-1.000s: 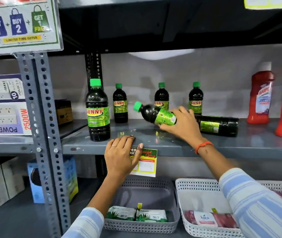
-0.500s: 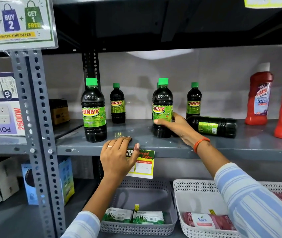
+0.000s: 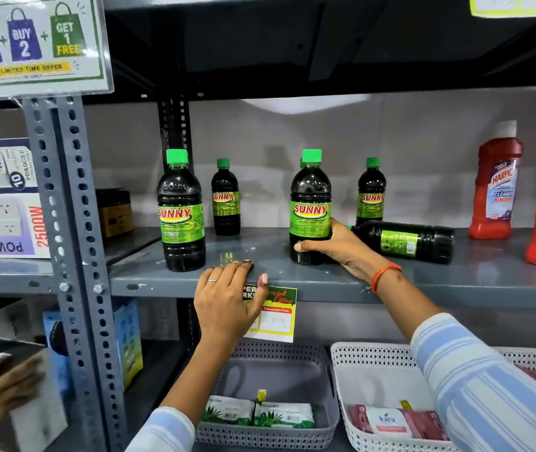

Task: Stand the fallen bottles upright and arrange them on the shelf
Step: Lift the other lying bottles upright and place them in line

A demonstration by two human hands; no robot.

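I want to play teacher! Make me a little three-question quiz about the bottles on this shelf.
1. True or false: the right hand grips an upright Sunny bottle.
2. How many dark bottles lie on their side on the shelf?
3. Where does the left hand rest? A) on a bottle cap B) on the shelf's front edge C) in the grey basket

Key: 1 true. 2 one, the fallen bottle just right of the held one. 3 B.

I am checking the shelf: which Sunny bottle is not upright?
The bottle lying on its side, just right of the right hand. All the others stand upright.
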